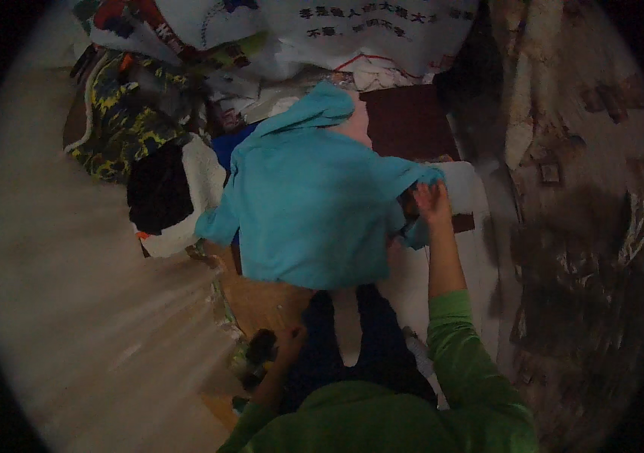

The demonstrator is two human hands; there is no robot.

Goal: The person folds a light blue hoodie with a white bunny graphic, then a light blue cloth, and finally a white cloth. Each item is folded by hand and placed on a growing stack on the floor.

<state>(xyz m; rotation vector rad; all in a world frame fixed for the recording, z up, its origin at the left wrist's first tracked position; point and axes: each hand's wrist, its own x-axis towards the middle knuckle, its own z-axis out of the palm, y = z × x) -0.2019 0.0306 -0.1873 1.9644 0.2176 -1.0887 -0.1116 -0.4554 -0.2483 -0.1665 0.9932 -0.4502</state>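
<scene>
A teal long-sleeved top (310,209), apparently with a hood at its far end, lies spread out in front of me. Its hem is towards me and one sleeve stretches to each side. My right hand (434,201) reaches to the cuff of the right-hand sleeve, fingertips touching the cloth. Whether the fingers grip it is unclear in the dim light. Low beside my left thigh hangs my left hand (291,338), its fingers curled, away from the top. Dark blur hides whether anything is in it.
Left of the top lie a yellow-and-dark camouflage-patterned cloth (124,113) and a black cloth (160,189) on a white one. A dark red-brown piece (410,122) lies beyond it. Behind is a large white printed bag or sheet (356,34) bearing writing. Dark clutter (577,272) fills the right.
</scene>
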